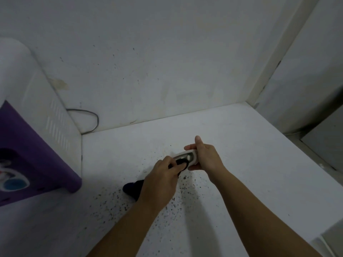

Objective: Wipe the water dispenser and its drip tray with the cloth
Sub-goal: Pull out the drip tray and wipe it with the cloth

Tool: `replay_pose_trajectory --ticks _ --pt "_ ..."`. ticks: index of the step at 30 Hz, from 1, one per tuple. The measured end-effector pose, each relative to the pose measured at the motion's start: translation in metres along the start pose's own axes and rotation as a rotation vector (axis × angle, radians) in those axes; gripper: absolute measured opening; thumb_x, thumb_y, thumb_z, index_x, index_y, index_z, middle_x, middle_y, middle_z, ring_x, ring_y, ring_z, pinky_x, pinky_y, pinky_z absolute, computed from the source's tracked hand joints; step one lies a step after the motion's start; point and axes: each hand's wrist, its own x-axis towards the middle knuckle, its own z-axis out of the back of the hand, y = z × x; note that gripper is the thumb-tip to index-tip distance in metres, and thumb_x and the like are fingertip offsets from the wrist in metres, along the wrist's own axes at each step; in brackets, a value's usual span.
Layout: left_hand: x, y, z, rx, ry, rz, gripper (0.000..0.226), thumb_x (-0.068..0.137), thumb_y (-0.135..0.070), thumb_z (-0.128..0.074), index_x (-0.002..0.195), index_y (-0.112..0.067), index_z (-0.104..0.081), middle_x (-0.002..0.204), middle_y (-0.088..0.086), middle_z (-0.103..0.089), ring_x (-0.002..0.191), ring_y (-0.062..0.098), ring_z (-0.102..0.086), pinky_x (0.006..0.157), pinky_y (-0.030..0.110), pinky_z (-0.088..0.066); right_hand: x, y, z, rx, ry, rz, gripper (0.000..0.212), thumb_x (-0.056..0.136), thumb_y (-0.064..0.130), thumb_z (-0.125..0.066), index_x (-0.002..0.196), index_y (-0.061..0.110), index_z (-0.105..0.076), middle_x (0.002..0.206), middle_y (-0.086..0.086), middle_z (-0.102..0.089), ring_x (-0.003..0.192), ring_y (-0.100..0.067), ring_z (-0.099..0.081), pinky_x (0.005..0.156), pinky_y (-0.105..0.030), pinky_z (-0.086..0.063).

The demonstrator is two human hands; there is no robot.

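Dark cloth (178, 164), soft and limp, bunches in your left hand (161, 180); your right hand (206, 156) clasps the light, rigid drip tray (187, 156) by its end.

The drip tray (186, 158) is small and white with a shiny metal inset, held tilted above the speckled white floor (232, 173). The dark cloth (132, 188) presses into its inset and trails down left. The water dispenser (37, 127), white with a purple front, stands at far left.
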Motion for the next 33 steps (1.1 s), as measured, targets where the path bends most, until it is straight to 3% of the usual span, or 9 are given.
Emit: replay_pose_trajectory --ticks 4,7,13,18,23,27,30,31,33 --pt "-0.006 0.006 0.001 0.061 -0.004 -0.021 0.034 0.088 -0.006 -0.061 0.121 -0.015 -0.065 0.103 0.004 -0.065 0.089 0.022 -0.061 0.07 0.033 -0.058 -0.004 -0.005 -0.004 0.079 0.068 -0.044 0.029 0.097 0.029 -0.051 0.087 0.008 -0.07 0.089 -0.019 -0.068 0.07 -0.026 -0.068 0.052 -0.028 -0.056" --pt "0.003 -0.002 -0.002 -0.041 -0.058 -0.001 0.032 0.088 -0.005 -0.058 0.118 -0.014 -0.066 0.103 0.0 -0.063 0.09 0.017 -0.059 0.074 0.027 -0.054 -0.004 -0.003 -0.006 0.043 0.037 0.028 0.026 0.096 0.029 -0.053 0.084 0.014 -0.07 0.085 -0.013 -0.069 0.071 -0.024 -0.068 0.053 -0.027 -0.056" --pt "0.0 0.005 0.002 0.097 -0.056 -0.009 0.031 0.084 -0.005 -0.064 0.114 -0.012 -0.067 0.098 0.002 -0.066 0.079 0.022 -0.061 0.055 0.03 -0.056 -0.001 0.003 -0.011 -0.064 0.032 0.086 0.028 0.097 0.032 -0.051 0.084 0.016 -0.07 0.082 -0.01 -0.07 0.071 -0.027 -0.07 0.061 -0.035 -0.06" --pt "-0.02 0.018 -0.011 0.115 -0.067 -0.023 0.037 0.08 0.001 -0.069 0.116 -0.006 -0.067 0.106 0.009 -0.07 0.091 0.029 -0.068 0.074 0.04 -0.06 0.0 -0.009 -0.011 -0.13 -0.044 0.077 0.031 0.099 0.032 -0.045 0.087 0.016 -0.069 0.078 -0.009 -0.068 0.065 -0.022 -0.068 0.064 -0.034 -0.06" --pt "-0.052 0.046 -0.016 0.173 -0.002 0.147 0.04 0.076 0.009 -0.069 0.114 -0.002 -0.067 0.109 0.015 -0.068 0.088 0.033 -0.067 0.08 0.04 -0.058 0.002 -0.011 -0.002 -0.183 -0.112 0.085 0.034 0.1 0.034 -0.041 0.095 0.013 -0.068 0.078 -0.006 -0.067 0.063 -0.02 -0.066 0.062 -0.033 -0.059" --pt "-0.067 0.063 -0.013 0.089 0.112 0.369 0.032 0.091 -0.008 -0.054 0.121 -0.009 -0.064 0.122 0.003 -0.06 0.107 0.021 -0.057 0.098 0.026 -0.045 0.006 -0.003 0.004 -0.278 -0.325 0.214 0.036 0.101 0.035 -0.035 0.091 0.018 -0.065 0.084 -0.005 -0.066 0.077 -0.024 -0.064 0.072 -0.044 -0.056" --pt "-0.056 0.055 -0.004 -0.105 0.074 0.461 0.012 0.091 -0.019 -0.057 0.085 -0.023 -0.066 0.084 -0.006 -0.064 0.075 0.009 -0.057 0.076 0.023 -0.045 0.009 0.006 0.009 -0.112 -0.359 0.185 0.039 0.102 0.034 -0.031 0.083 0.021 -0.062 0.082 -0.007 -0.063 0.071 -0.022 -0.061 0.056 -0.032 -0.053" --pt "-0.048 0.053 0.001 -0.172 0.009 0.529 0.016 0.091 -0.024 -0.059 0.076 -0.024 -0.064 0.074 -0.007 -0.064 0.066 0.006 -0.056 0.066 0.022 -0.043 0.009 0.007 0.009 -0.053 -0.334 0.151 0.04 0.102 0.033 -0.03 0.082 0.021 -0.062 0.08 -0.007 -0.063 0.066 -0.02 -0.059 0.049 -0.026 -0.049" --pt "-0.029 0.05 0.013 -0.444 -0.132 0.73 0.022 0.09 -0.039 -0.059 0.08 -0.02 -0.065 0.08 -0.005 -0.066 0.073 0.005 -0.059 0.065 0.024 -0.043 0.008 0.007 0.004 0.073 -0.272 0.052 0.04 0.102 0.031 -0.031 0.085 0.017 -0.064 0.077 -0.007 -0.062 0.061 -0.018 -0.056 0.045 -0.024 -0.046"
